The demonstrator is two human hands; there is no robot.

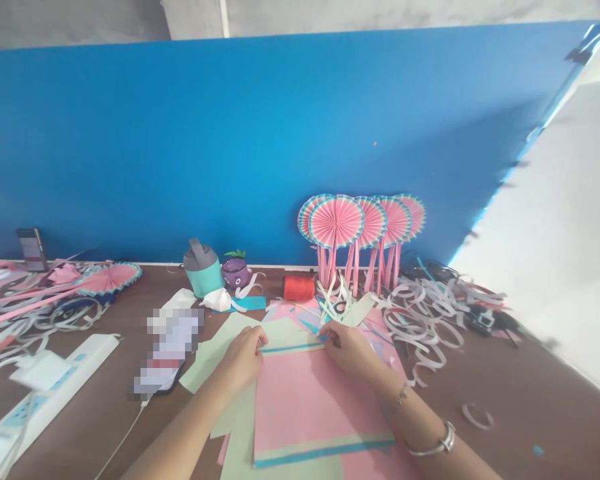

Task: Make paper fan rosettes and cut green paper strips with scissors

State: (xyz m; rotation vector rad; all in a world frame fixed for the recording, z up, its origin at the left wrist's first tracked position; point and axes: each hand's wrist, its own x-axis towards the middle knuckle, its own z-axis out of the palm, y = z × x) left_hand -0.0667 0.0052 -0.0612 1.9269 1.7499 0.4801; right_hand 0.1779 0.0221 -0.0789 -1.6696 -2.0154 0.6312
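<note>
A pink sheet of paper [320, 400] lies in front of me, with a pale green and blue band along its near edge. A thin blue strip [293, 347] runs across its far edge. My left hand [245, 357] has its fingers curled and pinched at the left end of that far edge. At the right end, my right hand [349, 348] also pinches with bent fingers; its fingertips are partly hidden. Pale green sheets [210, 360] lie under and to the left of the pink paper.
Pink folded-paper fans [336, 223] stand against the blue partition [180, 147]. A red thread spool [299, 288], a teal bottle [203, 273] and a purple cup [236, 272] are behind the paper. Curled paper strips [430, 327] pile up at right; a phone [167, 353] and power strip [65, 380] lie left.
</note>
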